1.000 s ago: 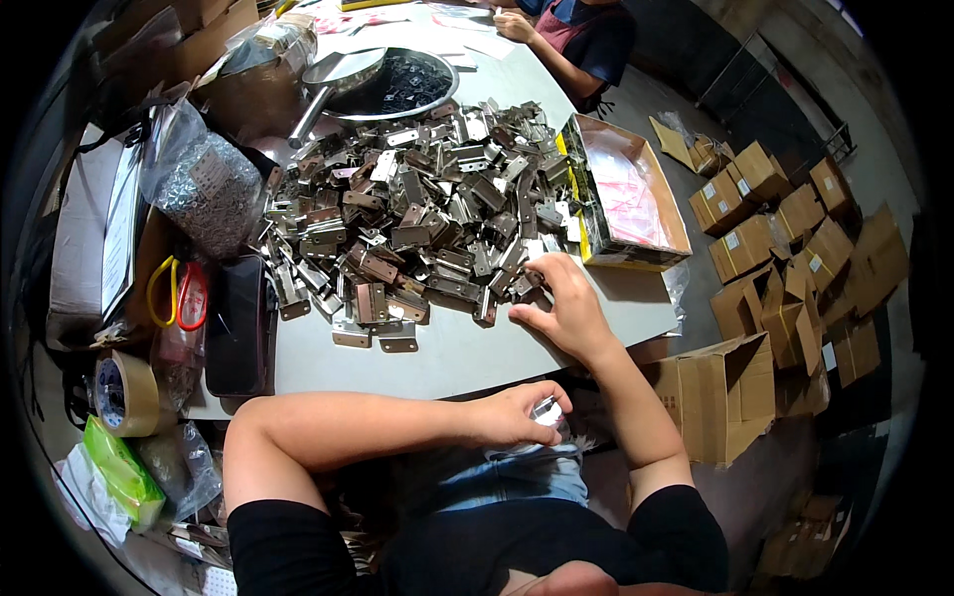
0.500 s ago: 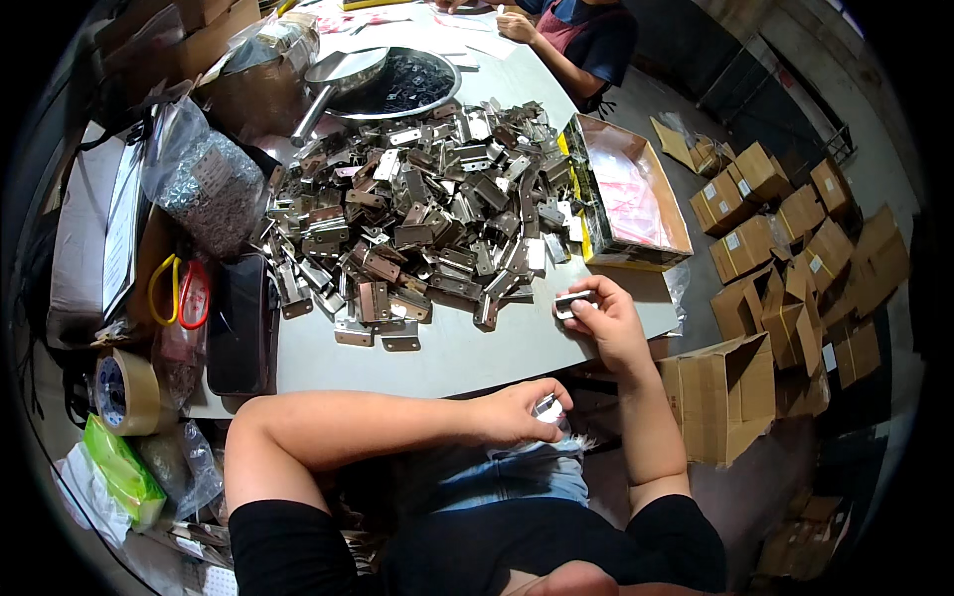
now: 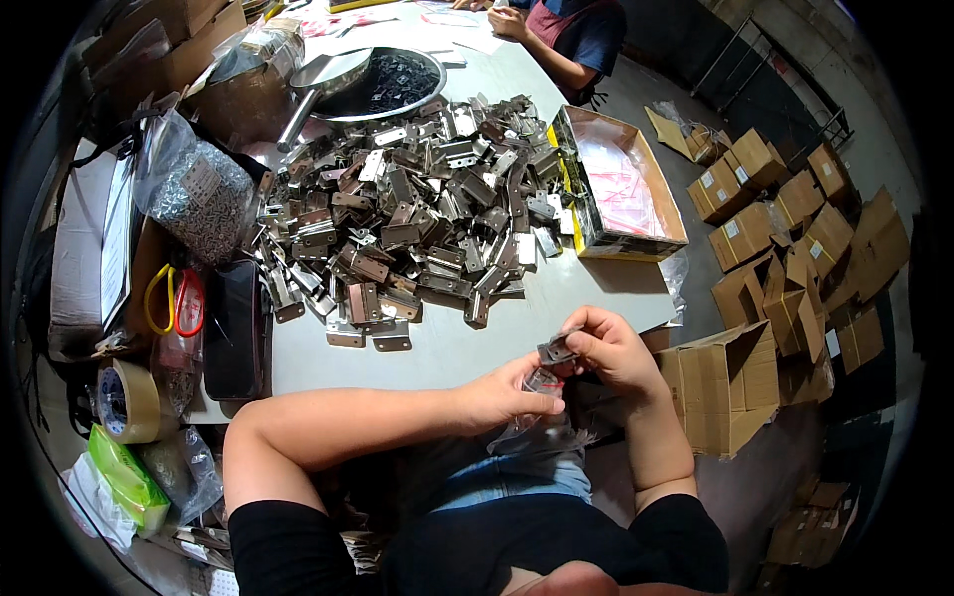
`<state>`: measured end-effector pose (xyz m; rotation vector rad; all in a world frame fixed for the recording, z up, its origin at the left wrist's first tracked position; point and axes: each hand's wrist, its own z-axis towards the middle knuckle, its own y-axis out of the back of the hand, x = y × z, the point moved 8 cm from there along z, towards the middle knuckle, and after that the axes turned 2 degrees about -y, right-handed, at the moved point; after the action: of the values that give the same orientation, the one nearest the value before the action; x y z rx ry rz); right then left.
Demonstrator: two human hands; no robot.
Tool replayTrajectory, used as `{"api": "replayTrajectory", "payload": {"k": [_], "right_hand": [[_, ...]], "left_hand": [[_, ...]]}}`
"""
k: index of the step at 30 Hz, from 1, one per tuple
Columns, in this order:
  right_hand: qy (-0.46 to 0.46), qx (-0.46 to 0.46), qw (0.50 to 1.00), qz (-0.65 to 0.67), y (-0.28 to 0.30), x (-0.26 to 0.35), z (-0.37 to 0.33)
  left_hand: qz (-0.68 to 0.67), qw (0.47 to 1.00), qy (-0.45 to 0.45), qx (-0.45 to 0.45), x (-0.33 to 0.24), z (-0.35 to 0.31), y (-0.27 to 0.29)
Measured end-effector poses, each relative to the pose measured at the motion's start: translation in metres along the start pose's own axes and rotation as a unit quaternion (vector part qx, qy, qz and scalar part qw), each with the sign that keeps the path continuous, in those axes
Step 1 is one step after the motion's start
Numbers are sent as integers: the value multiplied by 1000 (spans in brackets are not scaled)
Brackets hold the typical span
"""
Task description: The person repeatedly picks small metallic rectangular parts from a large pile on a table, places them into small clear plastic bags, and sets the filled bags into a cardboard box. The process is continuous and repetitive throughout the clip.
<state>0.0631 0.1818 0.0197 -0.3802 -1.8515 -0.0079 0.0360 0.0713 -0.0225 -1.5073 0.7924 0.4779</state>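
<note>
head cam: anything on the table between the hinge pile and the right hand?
No: in the head view only bare white table separates the hinge pile from the right hand, which holds a hinge.

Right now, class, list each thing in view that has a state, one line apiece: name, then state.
Right hand: pinching a metal hinge.
Left hand: gripping a clear plastic bag, mouth up.
Hinge pile: loose, heaped on the table.
Flat box: open, pink sheets inside.
Carton: flaps open.
Tape roll: lying flat.
</note>
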Motion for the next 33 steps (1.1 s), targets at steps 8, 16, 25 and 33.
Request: {"api": "replayTrajectory", "payload": {"k": [8, 16, 25, 33], "right_hand": [[5, 58, 988, -144, -21, 20, -16], [65, 8, 951, -304, -38, 30, -17], [280, -99, 804, -515, -27, 60, 52], [323, -78, 708, -622, -35, 46, 36]], "left_hand": [[53, 997, -34, -52, -5, -1, 4], [143, 989, -9, -46, -11, -6, 1], [167, 983, -53, 46, 6, 1, -10], [338, 934, -94, 60, 3, 0, -9]]}}
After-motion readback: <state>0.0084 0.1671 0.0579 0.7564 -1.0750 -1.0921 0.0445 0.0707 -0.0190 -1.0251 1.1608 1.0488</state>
